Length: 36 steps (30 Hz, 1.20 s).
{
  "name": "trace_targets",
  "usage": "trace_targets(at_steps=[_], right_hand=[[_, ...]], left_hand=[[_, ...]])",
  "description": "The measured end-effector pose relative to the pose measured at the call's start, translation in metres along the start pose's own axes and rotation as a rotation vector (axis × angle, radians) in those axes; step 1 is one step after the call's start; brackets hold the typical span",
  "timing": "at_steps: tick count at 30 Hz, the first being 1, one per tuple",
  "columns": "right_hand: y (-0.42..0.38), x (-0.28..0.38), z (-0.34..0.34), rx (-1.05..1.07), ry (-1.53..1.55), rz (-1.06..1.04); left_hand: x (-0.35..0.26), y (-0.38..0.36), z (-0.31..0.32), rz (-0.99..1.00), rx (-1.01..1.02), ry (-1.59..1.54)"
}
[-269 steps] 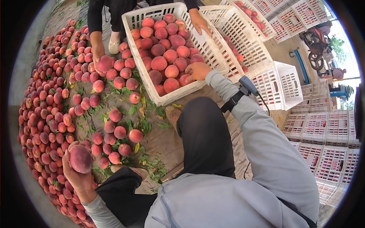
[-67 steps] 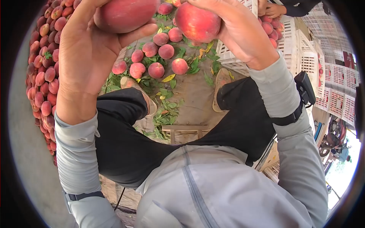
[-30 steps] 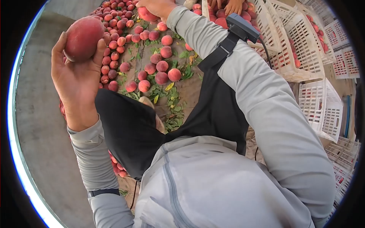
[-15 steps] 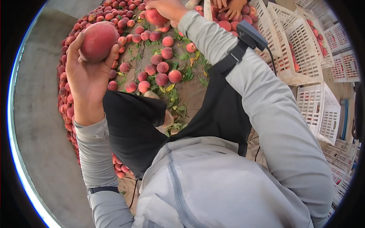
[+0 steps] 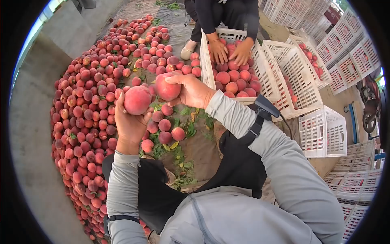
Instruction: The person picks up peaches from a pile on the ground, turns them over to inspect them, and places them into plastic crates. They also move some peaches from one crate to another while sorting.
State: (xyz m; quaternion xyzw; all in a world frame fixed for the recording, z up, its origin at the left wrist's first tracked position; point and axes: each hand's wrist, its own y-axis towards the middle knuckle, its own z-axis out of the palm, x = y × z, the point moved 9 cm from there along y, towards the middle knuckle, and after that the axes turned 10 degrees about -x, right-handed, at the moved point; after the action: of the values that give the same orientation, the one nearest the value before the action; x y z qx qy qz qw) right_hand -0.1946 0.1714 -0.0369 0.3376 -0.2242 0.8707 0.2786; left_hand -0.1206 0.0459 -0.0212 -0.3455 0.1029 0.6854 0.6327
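Observation:
A large red peach (image 5: 137,100) rests in my left hand (image 5: 129,128), the fingers curled around its sides. My right hand (image 5: 191,92) grips another peach (image 5: 167,87), with the thumb over its top. The two peaches are held close beside each other above the ground. Below them, several loose peaches (image 5: 164,131) lie among green and yellow leaves (image 5: 181,162). A big heap of peaches (image 5: 87,122) spreads to the left of my left hand.
Across from me, a co-worker's hands (image 5: 229,53) lie on peaches in a white plastic crate (image 5: 264,77). More crates (image 5: 300,77) stand to the right, some holding peaches. An upright white crate (image 5: 323,132) sits nearer. A concrete wall (image 5: 36,122) runs along the left.
My left hand has moved right and down with its peach, towards my right hand. The view has tilted up, bringing in more of the heap, the co-worker and the crates.

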Motion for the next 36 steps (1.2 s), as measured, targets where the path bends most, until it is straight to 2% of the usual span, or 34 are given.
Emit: trace_targets(at_steps=[2,5,8,9,10,12,14,16,19,21,22,23,24,26,28,30,36], right_hand=[[0.002,-0.009,-0.008,-0.025,-0.007,0.049],[0.006,-0.013,-0.013,-0.102,0.045,0.035],[0.008,-0.017,-0.02,-0.151,0.003,0.027],[0.01,-0.022,-0.023,-0.148,-0.013,0.106],[0.01,-0.019,-0.026,-0.159,-0.012,0.101],[0.005,-0.024,-0.027,-0.228,-0.206,0.18],[0.008,-0.028,-0.02,-0.177,-0.227,0.141],[0.006,-0.025,-0.002,-0.033,-0.224,0.04],[-0.003,-0.022,0.012,0.06,-0.409,-0.048],[-0.005,-0.024,0.015,0.047,-0.548,-0.084],[-0.005,-0.027,0.012,0.014,-0.617,-0.119],[-0.009,-0.03,0.01,-0.024,-0.623,-0.069],[-0.009,-0.032,0.008,-0.031,-0.623,-0.074],[-0.007,-0.04,-0.003,-0.092,-0.628,-0.109],[-0.005,-0.045,-0.005,-0.083,-0.596,-0.132],[-0.005,-0.045,0.0,-0.033,-0.39,-0.077],[-0.013,-0.037,0.002,-0.027,-0.497,-0.133]], left_hand=[[0.008,0.003,0.0,-0.047,0.026,0.03],[0.003,0.012,-0.001,0.008,0.047,0.085],[0.006,0.004,0.006,-0.025,-0.027,0.009],[0.006,0.002,0.011,-0.014,-0.056,-0.015],[0.007,0.005,0.009,-0.024,-0.049,-0.016],[0.005,0.006,0.015,-0.037,0.076,0.061],[0.009,0.006,0.009,-0.01,0.026,0.16],[0.009,0.014,-0.004,0.071,-0.089,0.225],[0.022,0.008,0.0,-0.119,-0.093,0.369],[0.032,0.009,-0.001,-0.184,0.005,0.442],[0.027,0.01,-0.012,-0.08,-0.136,0.592],[0.018,0.007,-0.019,0.031,-0.284,0.74],[0.021,0.004,-0.014,0.03,-0.276,0.742],[0.021,-0.003,0.004,0.142,-0.176,0.961],[0.021,-0.001,0.001,0.122,-0.156,0.947],[0.018,-0.002,0.009,0.13,-0.11,0.889],[0.024,0.004,0.001,0.044,-0.04,0.841]])
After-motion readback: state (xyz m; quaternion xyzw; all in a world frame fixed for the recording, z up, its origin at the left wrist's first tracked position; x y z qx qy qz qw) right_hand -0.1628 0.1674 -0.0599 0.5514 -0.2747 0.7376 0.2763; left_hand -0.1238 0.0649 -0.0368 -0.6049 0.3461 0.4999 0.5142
